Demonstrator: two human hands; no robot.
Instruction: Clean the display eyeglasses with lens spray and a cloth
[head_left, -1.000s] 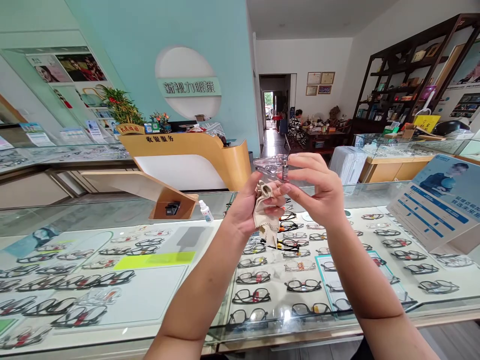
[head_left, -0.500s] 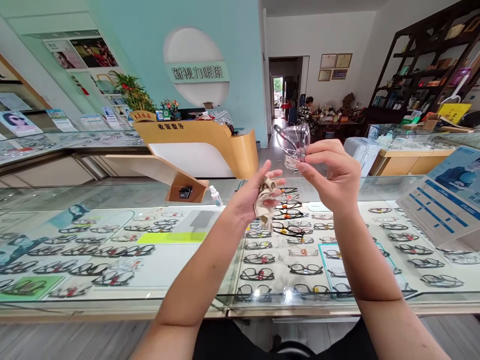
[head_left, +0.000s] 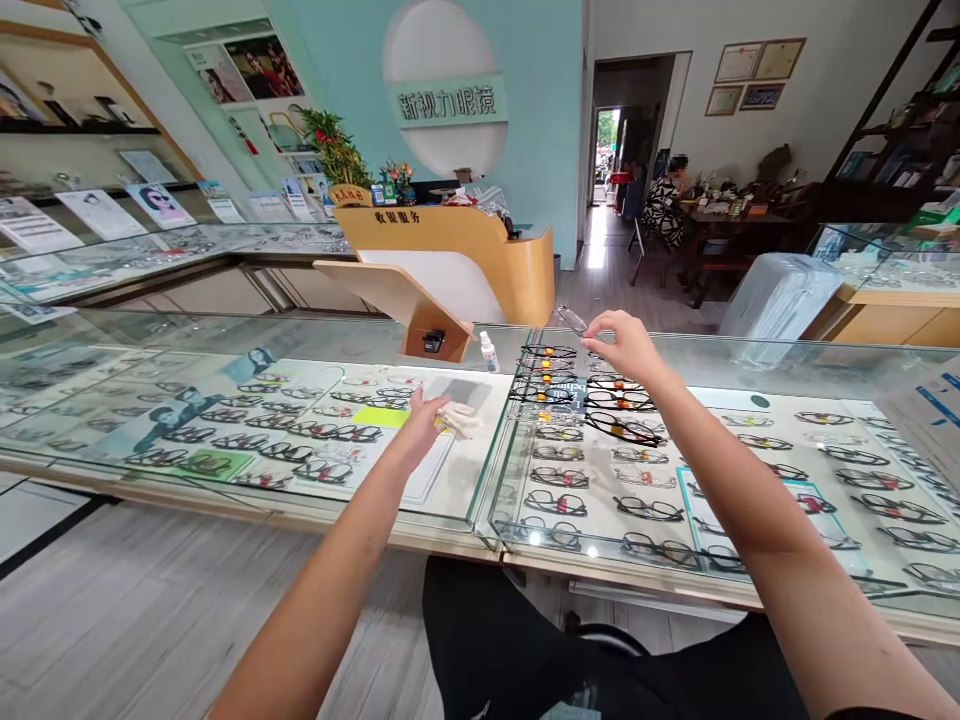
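Note:
In the head view my right hand (head_left: 624, 345) pinches a pair of clear-framed eyeglasses (head_left: 572, 320) by one end, above the far edge of the glass counter. Beneath that hand, rows of dark-framed eyeglasses (head_left: 622, 428) lie on the counter top. My left hand (head_left: 421, 428) is lower and to the left, with a crumpled beige cloth (head_left: 459, 420) held at its fingers. Its fingertips are partly hidden by the cloth. A small white spray bottle (head_left: 489, 352) stands between the two hands, farther back, beside a tilted wooden-framed mirror or stand (head_left: 435, 345).
The glass display counter (head_left: 480, 505) spans the view, with several spectacle frames inside. A wooden reception desk (head_left: 529, 270) stands behind it. To the right are a plastic-wrapped suitcase (head_left: 780, 300) and a printed card stand (head_left: 926, 420). A person (head_left: 664, 210) sits far back.
My right hand has lowered the eyeglasses toward the frames on the counter. My left hand has moved away to the left with the cloth. The view has shifted.

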